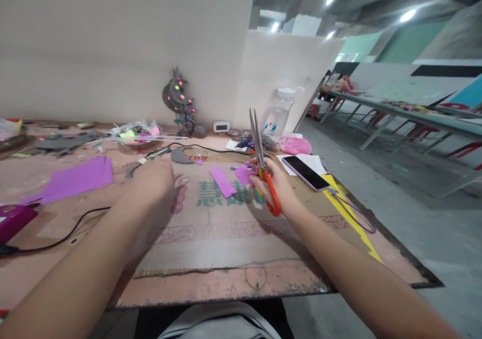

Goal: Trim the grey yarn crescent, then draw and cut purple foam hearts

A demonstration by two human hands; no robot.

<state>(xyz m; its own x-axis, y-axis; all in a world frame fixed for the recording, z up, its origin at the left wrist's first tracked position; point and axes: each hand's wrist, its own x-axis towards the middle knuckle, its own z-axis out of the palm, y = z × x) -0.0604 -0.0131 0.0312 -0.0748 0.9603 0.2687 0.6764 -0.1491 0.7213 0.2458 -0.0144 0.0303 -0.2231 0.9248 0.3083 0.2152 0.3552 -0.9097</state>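
Observation:
My right hand [276,181] is closed round orange-handled scissors [259,140], their blades pointing up and slightly parted. A small purple paper piece [244,174] is at its fingertips; whether they pinch it is unclear. A purple paper strip [223,182] lies on the cardboard [226,248] between my hands. My left hand [152,181] is over the cardboard's left side, blurred, its fingers mostly hidden behind its back. Just beyond it are a slim dark-and-white tool [156,153] and a grey crescent piece [183,154]. Larger purple sheets [81,178] lie to its left.
A decorated grey crescent ornament [179,100] stands by the wall. Farther right are a small digital clock [221,127], a water bottle [279,110] and a phone [306,173]. A magenta device [15,222] with a black cord lies left. A rubber band [256,277] is near the front edge.

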